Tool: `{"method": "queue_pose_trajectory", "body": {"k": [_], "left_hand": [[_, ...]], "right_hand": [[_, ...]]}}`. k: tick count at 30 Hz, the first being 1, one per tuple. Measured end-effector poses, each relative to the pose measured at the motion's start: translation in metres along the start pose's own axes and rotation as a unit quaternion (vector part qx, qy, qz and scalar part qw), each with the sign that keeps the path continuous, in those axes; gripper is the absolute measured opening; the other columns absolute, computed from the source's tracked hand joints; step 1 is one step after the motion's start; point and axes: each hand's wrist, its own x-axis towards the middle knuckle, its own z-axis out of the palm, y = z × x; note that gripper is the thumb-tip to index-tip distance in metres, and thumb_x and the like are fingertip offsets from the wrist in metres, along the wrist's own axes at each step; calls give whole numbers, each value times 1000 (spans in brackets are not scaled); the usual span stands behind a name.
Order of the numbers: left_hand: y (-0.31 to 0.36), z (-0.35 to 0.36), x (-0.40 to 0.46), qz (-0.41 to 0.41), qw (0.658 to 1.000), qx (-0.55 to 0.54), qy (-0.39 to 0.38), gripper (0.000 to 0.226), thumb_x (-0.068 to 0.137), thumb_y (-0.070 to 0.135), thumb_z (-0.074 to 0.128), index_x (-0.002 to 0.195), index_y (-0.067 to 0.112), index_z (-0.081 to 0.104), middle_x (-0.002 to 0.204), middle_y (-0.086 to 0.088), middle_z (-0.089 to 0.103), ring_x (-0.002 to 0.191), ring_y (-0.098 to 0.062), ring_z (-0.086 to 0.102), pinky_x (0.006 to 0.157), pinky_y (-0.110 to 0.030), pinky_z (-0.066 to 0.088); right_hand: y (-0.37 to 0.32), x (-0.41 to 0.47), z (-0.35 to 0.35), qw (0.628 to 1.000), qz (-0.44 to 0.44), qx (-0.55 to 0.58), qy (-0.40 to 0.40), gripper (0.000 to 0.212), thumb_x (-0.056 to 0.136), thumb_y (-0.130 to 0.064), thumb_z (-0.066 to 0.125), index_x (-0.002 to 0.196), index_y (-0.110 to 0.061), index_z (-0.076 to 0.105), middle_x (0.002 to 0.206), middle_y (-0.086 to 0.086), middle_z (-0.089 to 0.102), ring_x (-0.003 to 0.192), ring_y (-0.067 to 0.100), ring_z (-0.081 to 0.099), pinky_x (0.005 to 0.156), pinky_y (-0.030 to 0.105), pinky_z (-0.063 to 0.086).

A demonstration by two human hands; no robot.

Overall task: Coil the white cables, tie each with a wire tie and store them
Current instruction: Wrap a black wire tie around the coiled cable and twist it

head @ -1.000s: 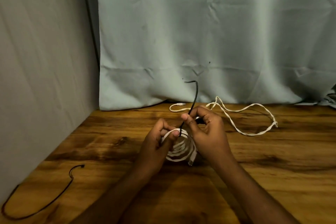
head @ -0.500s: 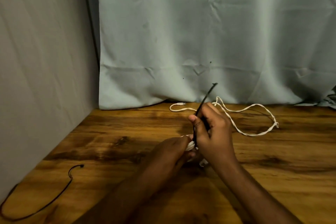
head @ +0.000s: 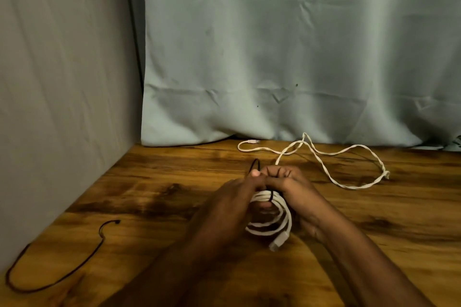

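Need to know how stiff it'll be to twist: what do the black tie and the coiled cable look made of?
Black wire tie: thin, matte, holds its bent loop, so probably coated wire. Coiled white cable: smooth, slightly glossy jacket, likely plastic, with a pale moulded plug.

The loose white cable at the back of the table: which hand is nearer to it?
Right. The right hand lies just in front of the loose white cable, close to its nearest strand. The left hand is farther left, beyond the coiled cable that both hands hold.

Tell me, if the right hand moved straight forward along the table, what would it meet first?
Probably the loose white cable lying just beyond the right hand; depth is unclear.
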Motion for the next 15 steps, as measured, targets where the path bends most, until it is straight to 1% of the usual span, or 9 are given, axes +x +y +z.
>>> {"method": "queue_pose_trajectory", "body": {"k": [1, 2, 4, 5, 7, 9, 10, 12, 15], "left_hand": [[1, 1, -1, -34, 999, -28, -6, 41, 97, 27, 57, 125, 48, 35, 124, 2, 61, 108, -7, 55, 86, -22, 43], [0, 4, -2, -43, 998, -37, -5, 46, 96, 26, 61, 122, 51, 32, 126, 2, 60, 110, -10, 57, 87, -25, 46], [0, 5, -1, -37, 999, -29, -10, 52, 96, 24, 61, 126, 51, 29, 131, 2, 59, 117, -13, 57, 92, -28, 47], [1, 5, -1, -28, 999, -31, -15, 50, 98, 25, 58, 128, 51, 28, 133, 3, 59, 119, -13, 55, 94, -29, 47], [1, 5, 0, -17, 999, -45, -16, 39, 99, 32, 52, 127, 51, 32, 130, 5, 61, 117, -12, 57, 93, -32, 49], [-1, 6, 0, -32, 997, -67, -12, 32, 99, 40, 48, 122, 54, 32, 125, 8, 63, 111, -11, 61, 90, -34, 52], [-1, 7, -1, -43, 996, -78, -12, 33, 99, 42, 48, 123, 55, 29, 123, 9, 64, 109, -9, 62, 90, -35, 53], [-3, 9, -1, -52, 996, -76, -22, 37, 101, 40, 48, 129, 55, 29, 125, 11, 63, 110, -6, 61, 90, -36, 54], [-4, 10, 0, -42, 998, -45, -23, 34, 103, 37, 47, 132, 51, 34, 131, 9, 61, 115, -8, 58, 94, -34, 51]], "right_hand": [[1, 0, 0, 1000, 15, 5, 1, 15, 78, -21, 74, 73, -7, 72, 73, 14, 67, 62, 21, 62, 59, 28, 53], [2, 1, 0, 1000, 24, 6, 9, 13, 81, -19, 74, 75, -7, 74, 75, 15, 68, 63, 22, 63, 60, 29, 53], [3, 1, 0, 999, 33, 7, 34, 13, 89, -14, 70, 82, -4, 76, 80, 19, 69, 67, 25, 64, 65, 32, 53], [4, 1, 1, 998, 37, 8, 45, 15, 92, -14, 70, 84, -4, 76, 81, 18, 71, 67, 25, 65, 66, 33, 53], [3, 1, 2, 997, 48, 15, 57, 17, 92, -18, 71, 84, -4, 78, 80, 17, 72, 67, 24, 67, 66, 33, 55], [4, 0, 3, 996, 55, 20, 66, 16, 92, -15, 71, 83, -4, 78, 81, 18, 73, 66, 25, 68, 66, 33, 55], [5, 1, 4, 996, 56, 19, 71, 16, 92, -13, 70, 81, -4, 78, 82, 19, 73, 67, 26, 68, 66, 33, 54], [5, 0, 5, 995, 59, 8, 78, 17, 92, -13, 70, 81, -5, 79, 84, 21, 74, 69, 28, 68, 68, 35, 55], [4, -1, 5, 994, 66, 3, 88, 20, 93, -20, 71, 84, -5, 81, 87, 23, 76, 74, 31, 70, 73, 37, 56]]}}
